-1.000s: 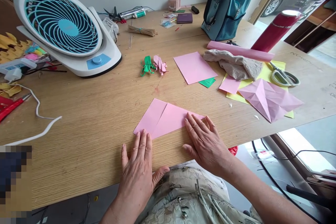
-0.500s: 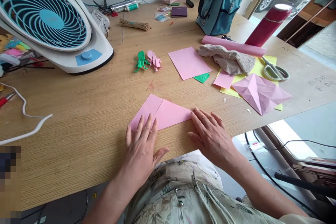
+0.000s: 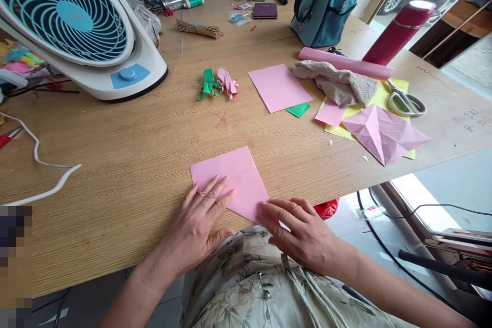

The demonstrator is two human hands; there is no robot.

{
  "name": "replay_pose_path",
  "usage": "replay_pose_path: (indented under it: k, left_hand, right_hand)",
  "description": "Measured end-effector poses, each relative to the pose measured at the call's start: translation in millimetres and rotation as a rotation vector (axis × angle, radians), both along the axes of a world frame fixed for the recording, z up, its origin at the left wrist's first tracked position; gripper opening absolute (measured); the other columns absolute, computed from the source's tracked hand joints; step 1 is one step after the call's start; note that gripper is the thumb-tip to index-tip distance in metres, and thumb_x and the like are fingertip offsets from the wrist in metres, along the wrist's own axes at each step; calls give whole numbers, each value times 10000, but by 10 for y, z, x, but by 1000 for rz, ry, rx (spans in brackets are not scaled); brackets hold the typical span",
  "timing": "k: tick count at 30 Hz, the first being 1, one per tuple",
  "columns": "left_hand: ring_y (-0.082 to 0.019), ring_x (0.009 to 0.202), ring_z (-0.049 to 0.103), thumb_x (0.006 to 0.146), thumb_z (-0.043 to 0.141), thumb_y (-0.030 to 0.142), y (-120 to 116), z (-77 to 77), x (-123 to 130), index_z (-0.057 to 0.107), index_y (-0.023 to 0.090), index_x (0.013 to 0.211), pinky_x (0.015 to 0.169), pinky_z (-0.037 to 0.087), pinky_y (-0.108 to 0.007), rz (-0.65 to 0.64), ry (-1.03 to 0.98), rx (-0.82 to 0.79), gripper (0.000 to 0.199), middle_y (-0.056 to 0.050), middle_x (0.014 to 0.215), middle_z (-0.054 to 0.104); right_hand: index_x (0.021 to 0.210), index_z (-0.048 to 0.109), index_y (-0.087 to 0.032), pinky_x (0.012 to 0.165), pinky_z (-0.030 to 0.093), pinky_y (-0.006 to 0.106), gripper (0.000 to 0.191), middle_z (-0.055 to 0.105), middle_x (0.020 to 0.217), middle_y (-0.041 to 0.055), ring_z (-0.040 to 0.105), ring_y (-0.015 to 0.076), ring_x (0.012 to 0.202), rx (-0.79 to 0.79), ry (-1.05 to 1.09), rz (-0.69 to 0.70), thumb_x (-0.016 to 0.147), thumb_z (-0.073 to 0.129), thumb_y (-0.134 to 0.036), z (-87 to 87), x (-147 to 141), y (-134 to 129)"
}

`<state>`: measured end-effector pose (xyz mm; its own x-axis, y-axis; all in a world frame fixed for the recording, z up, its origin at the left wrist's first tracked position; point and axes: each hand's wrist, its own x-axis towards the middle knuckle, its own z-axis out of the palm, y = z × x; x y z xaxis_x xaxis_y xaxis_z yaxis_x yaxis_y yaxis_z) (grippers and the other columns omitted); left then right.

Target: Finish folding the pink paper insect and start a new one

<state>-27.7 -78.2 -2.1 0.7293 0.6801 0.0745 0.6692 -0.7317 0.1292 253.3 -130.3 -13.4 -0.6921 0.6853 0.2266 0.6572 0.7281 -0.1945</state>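
A folded pink sheet of paper (image 3: 240, 177) lies on the wooden table near its front edge. My left hand (image 3: 203, 215) rests flat on the lower left part of the sheet, fingers stretched and thumb held apart. At the sheet's lower right corner, by the table edge, my right hand (image 3: 298, 230) touches the paper with outstretched fingertips, which are slightly blurred. Beyond the sheet stand two small folded paper figures, a green one (image 3: 208, 83) and a pink one (image 3: 228, 83).
To the right lie a flat pink sheet (image 3: 280, 87), a creased pink paper (image 3: 384, 136), scissors (image 3: 407, 103), a crumpled cloth (image 3: 338, 84) and a pink roll (image 3: 346, 64). A red bottle (image 3: 400, 33) and blue bag (image 3: 326, 5) stand behind. A fan (image 3: 77, 20) occupies the left.
The pink sheet has turned and now shows a squarer outline instead of a pointed one. My right hand has moved left and closer to my body; my left hand has shifted slightly nearer.
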Motion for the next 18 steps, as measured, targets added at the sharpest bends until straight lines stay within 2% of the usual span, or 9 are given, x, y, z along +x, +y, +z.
replay_pose_path:
  k: [3,6,8,11,13,15,18]
  left_hand:
    - [-303,1424,371,991,388,526,-132,-20,58,441,114,1468,1154,310,-448,98,-70,88,633,-175,1546,408]
    - [-326,1431,354,976,385,571,-236,-69,93,403,119,1488,1154,302,-473,86,-70,79,683,-183,1551,394]
    - [-334,1456,313,981,331,590,-235,-100,67,392,117,1485,1170,275,-500,63,-90,52,694,-186,1559,376]
    - [-311,1464,308,1007,294,530,-143,-119,-1,484,120,1380,1179,283,-481,81,-169,30,586,-184,1525,419]
    - [-299,1439,355,1014,309,492,-66,-113,-12,530,120,1299,1159,324,-459,169,-201,40,518,-188,1485,461]
    - [-303,1412,399,1014,313,492,-5,-112,26,499,100,1338,1133,361,-455,274,-192,69,542,-204,1468,479]
    - [-351,1418,392,1007,251,546,50,-149,150,364,22,1465,1127,359,-498,403,-112,137,706,-260,1502,429]
  right_hand:
    - [1358,568,-133,845,444,374,376,578,1416,116,552,230,1159,121,58,76,995,474,-165,-76,-42,-7]
    - [1259,641,-106,721,435,333,314,675,1271,112,590,195,964,218,176,136,987,513,-196,-133,-183,44]
    - [1224,663,-112,700,434,325,300,679,1257,108,583,172,887,230,201,187,987,532,-239,-158,-324,95]
    - [1255,653,-156,790,462,327,311,652,1304,82,590,159,927,270,225,368,997,519,-265,-172,-517,163]
    - [1250,657,-168,860,465,327,304,653,1307,69,596,159,982,325,279,427,992,526,-260,-158,-577,185]
    - [1219,673,-155,883,466,321,288,674,1273,71,599,162,1021,353,337,399,979,545,-248,-128,-569,185]
    - [1178,684,-137,853,470,313,265,699,1212,83,596,167,1063,325,374,313,976,531,-217,-84,-483,159]
